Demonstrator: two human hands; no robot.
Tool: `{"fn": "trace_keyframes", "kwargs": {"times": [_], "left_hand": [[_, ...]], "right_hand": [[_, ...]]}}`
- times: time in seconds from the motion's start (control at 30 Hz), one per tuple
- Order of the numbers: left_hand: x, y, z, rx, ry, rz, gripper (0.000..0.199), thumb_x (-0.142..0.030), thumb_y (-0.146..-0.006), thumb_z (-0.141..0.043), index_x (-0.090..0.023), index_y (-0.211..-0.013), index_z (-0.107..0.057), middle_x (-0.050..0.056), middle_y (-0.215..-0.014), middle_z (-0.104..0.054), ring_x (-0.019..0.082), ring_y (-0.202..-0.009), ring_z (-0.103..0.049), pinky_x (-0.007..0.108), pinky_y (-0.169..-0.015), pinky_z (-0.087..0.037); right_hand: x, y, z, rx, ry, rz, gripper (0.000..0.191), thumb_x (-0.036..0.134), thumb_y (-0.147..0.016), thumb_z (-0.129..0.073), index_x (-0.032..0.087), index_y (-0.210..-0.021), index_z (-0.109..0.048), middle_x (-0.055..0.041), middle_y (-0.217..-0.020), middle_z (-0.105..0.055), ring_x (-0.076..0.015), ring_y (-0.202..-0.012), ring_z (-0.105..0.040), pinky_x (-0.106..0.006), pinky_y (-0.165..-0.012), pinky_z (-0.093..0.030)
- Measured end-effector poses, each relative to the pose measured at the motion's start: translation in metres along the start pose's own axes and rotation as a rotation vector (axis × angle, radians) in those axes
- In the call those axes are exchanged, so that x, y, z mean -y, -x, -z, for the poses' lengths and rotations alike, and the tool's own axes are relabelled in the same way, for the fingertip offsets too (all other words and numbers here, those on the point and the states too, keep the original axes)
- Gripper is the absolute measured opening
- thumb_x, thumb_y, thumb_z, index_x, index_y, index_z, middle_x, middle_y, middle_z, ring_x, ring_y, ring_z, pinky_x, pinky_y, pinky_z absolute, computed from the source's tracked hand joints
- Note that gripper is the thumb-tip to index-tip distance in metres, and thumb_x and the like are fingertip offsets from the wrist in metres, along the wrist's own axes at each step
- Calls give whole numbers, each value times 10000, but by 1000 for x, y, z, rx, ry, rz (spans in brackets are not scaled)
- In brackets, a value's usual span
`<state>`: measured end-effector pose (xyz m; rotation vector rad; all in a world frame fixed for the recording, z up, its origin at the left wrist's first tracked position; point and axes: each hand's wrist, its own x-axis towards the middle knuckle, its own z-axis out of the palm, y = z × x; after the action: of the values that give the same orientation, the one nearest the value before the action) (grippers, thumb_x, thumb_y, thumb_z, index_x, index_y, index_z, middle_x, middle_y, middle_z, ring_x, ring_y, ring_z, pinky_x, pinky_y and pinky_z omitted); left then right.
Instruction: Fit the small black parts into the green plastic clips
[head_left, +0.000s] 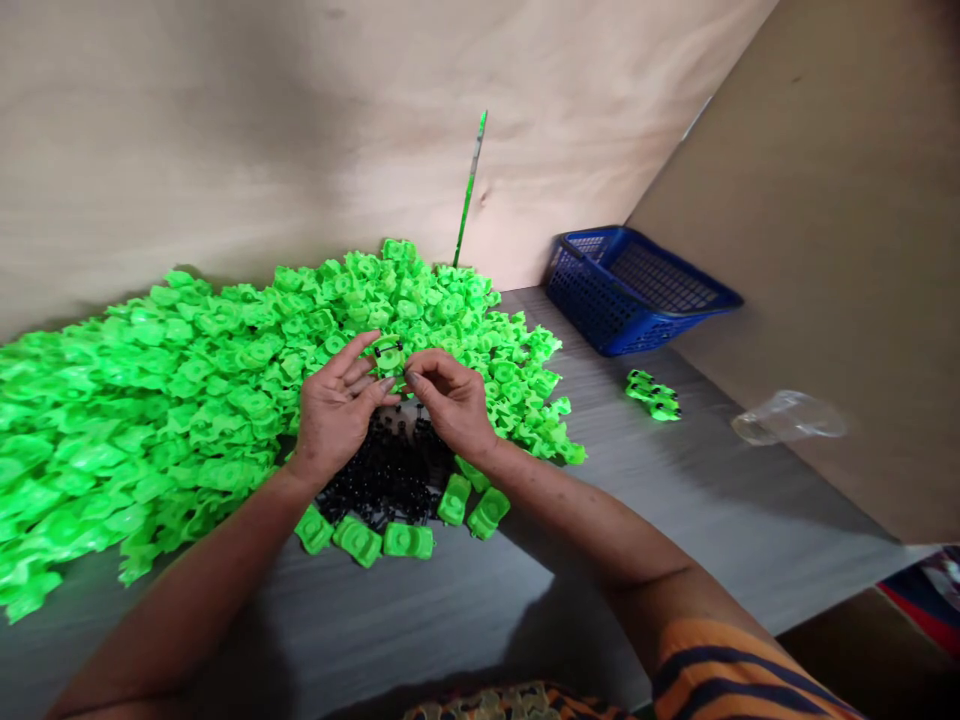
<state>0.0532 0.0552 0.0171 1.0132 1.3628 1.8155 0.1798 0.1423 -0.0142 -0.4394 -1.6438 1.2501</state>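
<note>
My left hand (339, 405) holds a small green toy car body (389, 354) between thumb and fingers, its underside turned towards me. A black wheel axle (388, 348) lies across the upper end of that body. At its lower end, the fingertips of my right hand (452, 398) are pinched on a small dark piece, which looks like another wheel axle (407, 374) and is mostly covered. Below both hands spreads a heap of black wheel axles (386, 475). Several loose green car bodies (407, 540) lie along the heap's near side, roof up.
A large pile of green car bodies (187, 390) covers the left and back of the grey table (600, 600). Behind it a thin green-and-white stick (470, 190) stands upright. To the right are a blue basket (622, 310), several cars with wheels (652, 394) and a clear plastic cup (787, 417).
</note>
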Motion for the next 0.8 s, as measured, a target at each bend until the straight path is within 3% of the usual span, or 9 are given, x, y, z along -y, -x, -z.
{"fn": "trace_keyframes", "kwargs": {"times": [0.2,0.47,0.8], "left_hand": [[2,-1,0,-42,0,27,715,-241,-605,-934,-153,-1291,-753,42,-956,-772,246,-925,-777,358,-724,-723],[3,-1,3,-64,-34,22,730,-252,-588,-959,-186,-1292,-779,72,-1103,-796,352,-1141,-759,336,-670,-725],[-1,-3,6,-28,-18,20,692,-257,-613,-943,-174,-1279,-774,50,-967,-779,258,-929,-775,384,-726,-725]], "right_hand": [[-2,0,1,15,40,25,270,468,-929,-684,222,-836,-623,-16,-847,-616,-151,-779,-568,-307,-767,-505],[-5,3,-4,-3,41,55,231,425,-931,-675,224,-830,-622,-12,-832,-620,-154,-789,-573,-314,-785,-504],[-1,3,-5,-11,95,126,233,408,-950,-653,237,-808,-586,-15,-831,-608,-166,-816,-574,-322,-785,-508]]}}
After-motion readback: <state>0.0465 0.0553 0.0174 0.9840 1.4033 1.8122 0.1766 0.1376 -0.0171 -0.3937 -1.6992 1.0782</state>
